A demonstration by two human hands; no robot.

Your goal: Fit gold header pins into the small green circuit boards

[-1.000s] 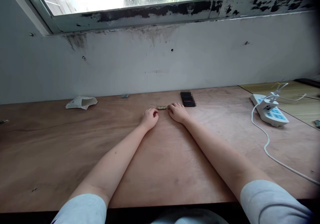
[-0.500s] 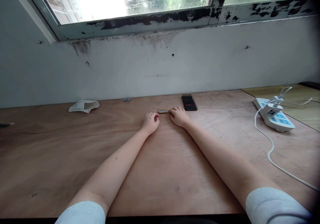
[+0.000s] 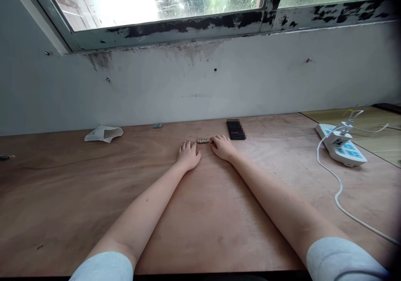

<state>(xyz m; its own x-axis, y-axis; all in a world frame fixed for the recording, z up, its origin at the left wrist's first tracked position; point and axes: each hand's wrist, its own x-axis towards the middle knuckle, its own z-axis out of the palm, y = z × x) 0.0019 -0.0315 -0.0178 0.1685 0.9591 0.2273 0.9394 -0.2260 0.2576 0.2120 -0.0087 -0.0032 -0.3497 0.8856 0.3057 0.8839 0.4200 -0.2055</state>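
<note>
A short row of small pale cylinders with gold-coloured bands (image 3: 203, 140) lies on the plywood bench (image 3: 62, 189), its long axis running left to right, parallel to the wall (image 3: 200, 89) ahead, and neither end visibly marked as a front. The left hand (image 3: 189, 155) rests palm down and open, holding nothing, near the row's left end. The right hand (image 3: 222, 147) is palm down with its fingers lightly curled, also empty, its fingertips (image 3: 213, 139) at the row's right end, touching or just beside it, too small to tell, with a pixelated black object (image 3: 235, 130) just beyond.
</note>
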